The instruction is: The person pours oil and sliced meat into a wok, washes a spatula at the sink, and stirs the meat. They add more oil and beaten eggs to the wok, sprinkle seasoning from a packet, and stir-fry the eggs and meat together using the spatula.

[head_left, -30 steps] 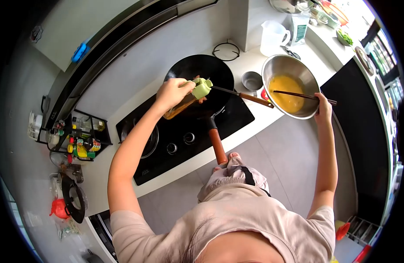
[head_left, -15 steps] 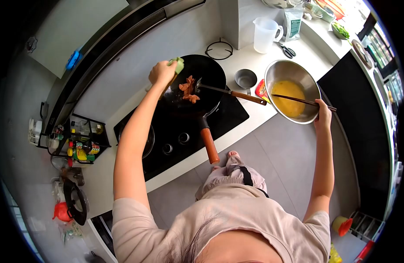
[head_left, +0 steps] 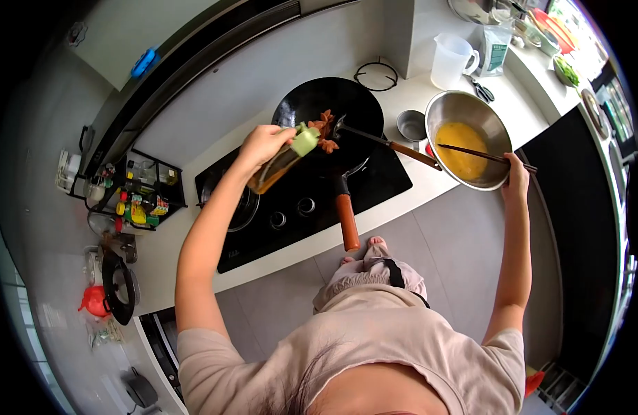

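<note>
My left hand [head_left: 266,146] is wrapped round a glass bottle [head_left: 269,174] with a pale green cap and amber liquid inside. The bottle is tilted, its cap end over the near-left rim of a black wok [head_left: 298,104]. In the wok lie reddish-brown meat pieces [head_left: 324,126]. A spatula [head_left: 414,155] with a wooden handle leans across the wok's right rim, touched by neither hand. My right hand [head_left: 516,176] grips the rim of a steel bowl [head_left: 495,124] together with a pair of dark chopsticks [head_left: 475,151]. Beaten egg [head_left: 463,162] fills the bottom of this tilted bowl.
The wok's wooden handle [head_left: 347,221] points towards me over the black hob [head_left: 253,245]. Beyond the bowl are a small grey pot [head_left: 411,126], a plastic jug [head_left: 449,62] and scissors [head_left: 482,90]. A seasoning rack [head_left: 149,183] stands on the left.
The left hand has come back towards me with the bottle, and more of the bottle's body shows. My view has shifted slightly. The right hand still holds the bowl and chopsticks.
</note>
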{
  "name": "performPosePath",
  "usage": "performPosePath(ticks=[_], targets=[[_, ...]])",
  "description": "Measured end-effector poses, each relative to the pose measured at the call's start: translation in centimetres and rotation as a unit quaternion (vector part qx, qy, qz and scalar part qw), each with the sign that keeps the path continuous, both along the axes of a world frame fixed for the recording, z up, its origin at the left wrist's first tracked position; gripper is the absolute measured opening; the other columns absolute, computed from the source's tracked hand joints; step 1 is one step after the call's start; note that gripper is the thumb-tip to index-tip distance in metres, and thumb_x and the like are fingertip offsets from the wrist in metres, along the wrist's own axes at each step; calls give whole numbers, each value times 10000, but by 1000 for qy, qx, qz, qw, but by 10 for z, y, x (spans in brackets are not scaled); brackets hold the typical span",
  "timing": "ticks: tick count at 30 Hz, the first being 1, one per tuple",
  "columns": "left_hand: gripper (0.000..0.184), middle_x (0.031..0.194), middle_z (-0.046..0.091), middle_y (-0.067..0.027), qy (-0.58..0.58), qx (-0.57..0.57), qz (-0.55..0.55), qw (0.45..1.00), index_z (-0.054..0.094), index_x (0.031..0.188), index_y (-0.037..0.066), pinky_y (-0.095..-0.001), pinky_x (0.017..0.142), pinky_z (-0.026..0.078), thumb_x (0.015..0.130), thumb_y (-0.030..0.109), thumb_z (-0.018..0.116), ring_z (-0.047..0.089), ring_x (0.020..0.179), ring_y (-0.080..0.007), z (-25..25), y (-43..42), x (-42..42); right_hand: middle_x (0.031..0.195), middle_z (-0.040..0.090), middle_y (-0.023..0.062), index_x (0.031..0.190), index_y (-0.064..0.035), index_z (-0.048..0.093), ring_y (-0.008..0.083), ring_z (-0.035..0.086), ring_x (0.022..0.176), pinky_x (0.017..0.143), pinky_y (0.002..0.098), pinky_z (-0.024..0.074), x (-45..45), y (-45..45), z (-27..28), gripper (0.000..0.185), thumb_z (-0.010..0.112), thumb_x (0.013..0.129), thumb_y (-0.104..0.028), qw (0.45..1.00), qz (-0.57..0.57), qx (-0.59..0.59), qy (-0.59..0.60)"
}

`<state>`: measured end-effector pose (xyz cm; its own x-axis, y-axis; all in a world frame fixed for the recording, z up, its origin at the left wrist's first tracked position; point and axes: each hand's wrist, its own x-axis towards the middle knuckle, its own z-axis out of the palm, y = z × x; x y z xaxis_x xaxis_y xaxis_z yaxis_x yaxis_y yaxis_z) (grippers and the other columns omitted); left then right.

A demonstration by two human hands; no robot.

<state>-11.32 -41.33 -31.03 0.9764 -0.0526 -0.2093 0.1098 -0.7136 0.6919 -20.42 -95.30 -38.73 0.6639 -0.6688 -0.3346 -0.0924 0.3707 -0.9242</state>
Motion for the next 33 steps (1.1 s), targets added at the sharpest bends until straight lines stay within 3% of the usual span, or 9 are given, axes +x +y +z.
performPosePath(ticks=[3, 6, 12, 15, 16, 20, 22, 27, 33], targets=[[420, 580, 491, 32, -33, -80, 2, 996, 667, 760, 20, -247, 538, 366, 870, 421, 612, 456, 560, -68, -9, -15, -2, 768, 624, 64, 875, 20, 645, 156, 617, 638, 518, 266, 474, 8, 6, 5, 193, 672, 772, -140, 1000, 26, -12, -9], [317, 593, 373, 89, -86, -260, 45, 961, 639, 785, 58, -198, 476, 237, 903, 350, 596, 310, 519, -14, -8, -30, -11, 732, 613, 47, 869, 16, 655, 131, 592, 584, 474, 249, 442, 18, 20, 14, 185, 662, 786, -148, 999, 40, -10, -34], [286, 575, 349, 94, -167, -436, 138, 874, 635, 790, 64, -186, 489, 237, 889, 332, 622, 306, 535, -9, 0, -14, -28, 658, 573, 20, 872, 19, 665, 85, 479, 461, 408, 232, 359, 55, 66, 44, 222, 657, 789, -187, 987, 101, -125, -30], [289, 569, 341, 90, -207, -442, 170, 856, 621, 796, 56, -196, 474, 231, 900, 325, 607, 296, 518, -15, 12, 2, -45, 640, 568, 24, 939, 38, 694, 83, 493, 495, 423, 241, 357, 90, 92, 44, 287, 643, 786, -198, 969, 122, -212, -40], [292, 567, 340, 89, -212, -440, 184, 853, 619, 795, 55, -197, 475, 231, 902, 326, 603, 295, 516, -16, 15, 8, -53, 693, 630, 67, 996, 41, 694, 125, 561, 561, 500, 270, 426, 101, 100, 47, 345, 646, 768, -215, 958, 126, -258, -12], [284, 562, 333, 79, -221, -432, 231, 843, 606, 795, 55, -204, 475, 214, 914, 310, 577, 288, 513, -24, 22, 36, -87, 799, 693, 134, 945, 9, 709, 203, 633, 698, 685, 332, 489, 130, 153, 59, 325, 630, 736, -226, 901, 149, -405, -38], [276, 564, 339, 73, -225, -423, 249, 842, 594, 802, 54, -207, 481, 213, 921, 300, 564, 284, 512, -25, 21, 52, -104, 757, 680, 191, 902, 11, 705, 281, 660, 728, 707, 365, 496, 138, 180, 70, 321, 597, 748, -248, 859, 211, -466, -1], [275, 556, 344, 76, -238, -404, 309, 827, 593, 790, 46, -203, 472, 192, 919, 286, 566, 274, 497, -16, 18, 80, -145, 723, 644, 216, 854, -40, 713, 386, 641, 759, 730, 414, 502, 161, 242, 56, 263, 580, 742, -238, 811, 230, -534, -67], [253, 547, 353, 75, -253, -392, 354, 810, 599, 792, 50, -196, 458, 183, 926, 259, 552, 275, 486, -11, 14, 103, -180, 711, 609, 210, 771, -27, 651, 392, 599, 707, 672, 442, 473, 172, 301, 50, 203, 546, 762, -202, 756, 274, -581, -129]])
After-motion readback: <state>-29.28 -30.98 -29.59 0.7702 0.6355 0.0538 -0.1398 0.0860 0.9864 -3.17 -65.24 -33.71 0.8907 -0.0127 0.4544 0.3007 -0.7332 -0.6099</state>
